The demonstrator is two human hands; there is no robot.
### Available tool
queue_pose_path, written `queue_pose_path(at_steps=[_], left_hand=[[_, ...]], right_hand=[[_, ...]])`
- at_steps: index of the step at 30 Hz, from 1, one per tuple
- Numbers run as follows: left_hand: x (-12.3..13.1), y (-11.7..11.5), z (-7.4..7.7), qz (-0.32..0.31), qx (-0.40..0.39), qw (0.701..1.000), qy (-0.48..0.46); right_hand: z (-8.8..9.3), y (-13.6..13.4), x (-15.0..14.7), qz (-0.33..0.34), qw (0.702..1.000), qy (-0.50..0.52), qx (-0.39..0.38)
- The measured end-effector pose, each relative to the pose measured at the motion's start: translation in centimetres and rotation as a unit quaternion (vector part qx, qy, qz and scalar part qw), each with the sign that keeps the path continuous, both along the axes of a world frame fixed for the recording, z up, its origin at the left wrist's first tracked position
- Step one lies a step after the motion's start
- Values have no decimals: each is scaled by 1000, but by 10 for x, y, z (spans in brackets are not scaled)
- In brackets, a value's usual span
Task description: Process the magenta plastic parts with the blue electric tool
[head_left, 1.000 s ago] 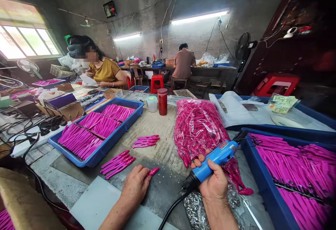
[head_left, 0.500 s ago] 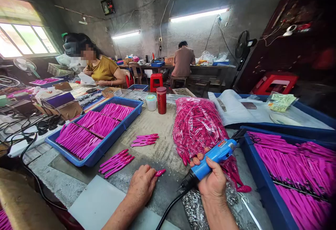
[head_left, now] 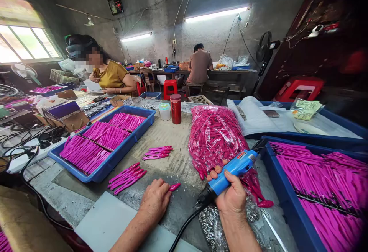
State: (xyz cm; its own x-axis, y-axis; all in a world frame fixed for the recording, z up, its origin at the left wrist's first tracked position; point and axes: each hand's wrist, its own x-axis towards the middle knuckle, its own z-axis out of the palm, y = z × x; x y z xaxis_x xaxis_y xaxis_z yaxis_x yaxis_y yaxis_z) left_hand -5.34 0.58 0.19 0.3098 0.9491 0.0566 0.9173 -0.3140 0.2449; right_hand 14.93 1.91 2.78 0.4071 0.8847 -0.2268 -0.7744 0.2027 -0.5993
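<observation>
My right hand (head_left: 231,194) is wrapped round a blue electric screwdriver (head_left: 232,172), its black nose and thin bit pointing down to the left above the table. A black cord runs from it toward the bottom edge. My left hand (head_left: 155,200) rests on the table with its fingers curled over a small magenta piece (head_left: 174,187); only the piece's pointed end sticks out, the rest lies hidden under the fingers. Tiny metal rings (head_left: 181,194) are scattered around that piece. Two small groups of long magenta handles (head_left: 128,178) lie up and left of my left hand.
Blue trays of magenta handles stand left (head_left: 130,137) and right (head_left: 276,190). A clear bag of darker pink pieces (head_left: 217,141) sits mid-table, with a bag of small metal parts (head_left: 211,225) nearer me. A red bottle (head_left: 176,110) stands behind. Two people sit farther off.
The whole view has shifted slightly. My left hand stays on the magenta piece, and my right hand still holds the screwdriver in nearly the same place.
</observation>
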Motion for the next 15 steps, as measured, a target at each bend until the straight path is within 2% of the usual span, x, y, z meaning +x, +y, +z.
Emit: queue_pose_path(at_steps=[3,11,15], left_hand=[[-1,1,-1,3,-4,1000,0],[-11,5,-5,10,36,995,-87],[-11,5,-4,5,37,996,-84]], right_hand=[[-3,0,0,0,1000,-4,4],[-5,2,0,3,1000,-1,23],[-3,2,-1,4,1000,10,23]])
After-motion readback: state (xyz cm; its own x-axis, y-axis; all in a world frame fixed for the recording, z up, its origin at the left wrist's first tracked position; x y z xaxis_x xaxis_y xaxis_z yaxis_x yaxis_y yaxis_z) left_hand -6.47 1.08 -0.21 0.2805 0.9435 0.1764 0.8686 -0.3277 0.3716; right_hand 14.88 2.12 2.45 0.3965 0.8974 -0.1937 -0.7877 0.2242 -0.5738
